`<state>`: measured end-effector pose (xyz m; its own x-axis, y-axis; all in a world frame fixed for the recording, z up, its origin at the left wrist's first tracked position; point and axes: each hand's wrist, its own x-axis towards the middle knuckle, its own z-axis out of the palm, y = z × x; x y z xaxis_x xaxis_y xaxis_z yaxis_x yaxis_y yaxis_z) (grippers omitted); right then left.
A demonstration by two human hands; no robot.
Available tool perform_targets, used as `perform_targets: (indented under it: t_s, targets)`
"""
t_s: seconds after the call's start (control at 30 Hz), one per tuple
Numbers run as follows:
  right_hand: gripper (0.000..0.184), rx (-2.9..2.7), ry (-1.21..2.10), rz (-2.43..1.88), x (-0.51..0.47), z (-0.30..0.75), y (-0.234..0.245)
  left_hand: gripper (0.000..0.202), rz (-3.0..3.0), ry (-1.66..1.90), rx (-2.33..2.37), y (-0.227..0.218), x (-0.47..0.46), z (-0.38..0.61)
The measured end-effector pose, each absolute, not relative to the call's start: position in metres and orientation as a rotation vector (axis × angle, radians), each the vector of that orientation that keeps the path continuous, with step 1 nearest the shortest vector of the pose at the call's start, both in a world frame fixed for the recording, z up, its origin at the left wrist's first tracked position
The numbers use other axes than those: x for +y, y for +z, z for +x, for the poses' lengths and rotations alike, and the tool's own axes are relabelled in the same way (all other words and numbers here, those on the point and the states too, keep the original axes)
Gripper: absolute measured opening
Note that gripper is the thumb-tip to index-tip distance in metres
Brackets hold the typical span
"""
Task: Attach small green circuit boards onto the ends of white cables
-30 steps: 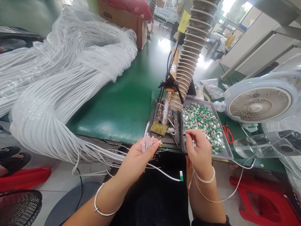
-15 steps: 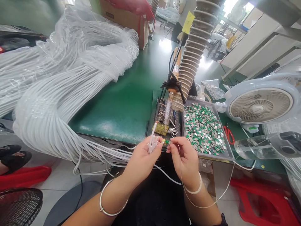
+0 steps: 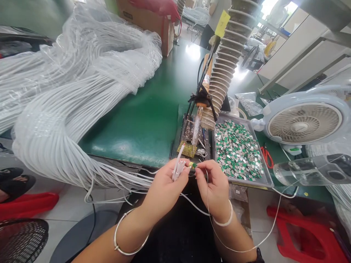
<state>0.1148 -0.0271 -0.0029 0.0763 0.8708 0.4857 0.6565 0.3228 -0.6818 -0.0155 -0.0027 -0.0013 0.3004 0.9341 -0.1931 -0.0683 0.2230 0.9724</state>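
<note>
My left hand [image 3: 167, 184] is closed around a bunch of white cables [image 3: 179, 169], whose cut ends stick up between thumb and fingers. Between both hands sits a small connector with a green circuit board [image 3: 193, 165], pinched by my right hand [image 3: 215, 184] and meeting the left fingertips. A thin pale wire [image 3: 207, 199] runs up into the right fingers and loops down past the wrist. Just beyond the hands, a soldering iron [image 3: 196, 131] points tip-down over a yellowish sponge-like pad [image 3: 186, 149]. Whether a cable touches the connector is hidden by fingers.
At right stands a grey tray [image 3: 267, 179] of loose green-and-silver connectors, with red-handled pliers [image 3: 266, 157], a fan [image 3: 304, 118] and a clear bottle [image 3: 301, 171] beyond it. A ribbed hose [image 3: 225, 69] hangs behind the iron. Bundled white cables [image 3: 55, 117] cover the left side.
Both hands stay nearly in place. The right hand has shifted slightly left, and the connector has tilted a little. The thin wire's loop swings farther out to the right.
</note>
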Motion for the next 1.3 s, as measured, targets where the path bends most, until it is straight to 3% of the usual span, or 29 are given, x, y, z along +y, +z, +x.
perform_targets:
  t_s: [0.1,0.3,0.7,0.93,1.3]
  targets:
    - [0.011,-1.659,0.292,-1.376,-0.028,0.116,-0.005,0.017,1.124,0.881,1.017,-0.003,-0.002,-0.016]
    - [0.033,-1.682,0.236,-1.235,-0.037,0.12,-0.012,0.018,1.046,0.858,1.036,-0.004,-0.001,-0.015]
    - [0.018,-1.985,0.223,-1.009,-0.04,0.108,-0.013,0.015,0.972,0.87,1.047,-0.005,0.001,-0.013]
    - [0.042,-1.622,0.149,-1.101,-0.042,0.118,-0.032,0.018,0.946,0.861,1.041,-0.005,0.002,-0.013]
    - [0.033,-1.571,0.133,-1.108,-0.028,0.121,-0.026,0.02,0.94,0.854,1.02,0.003,0.006,-0.009]
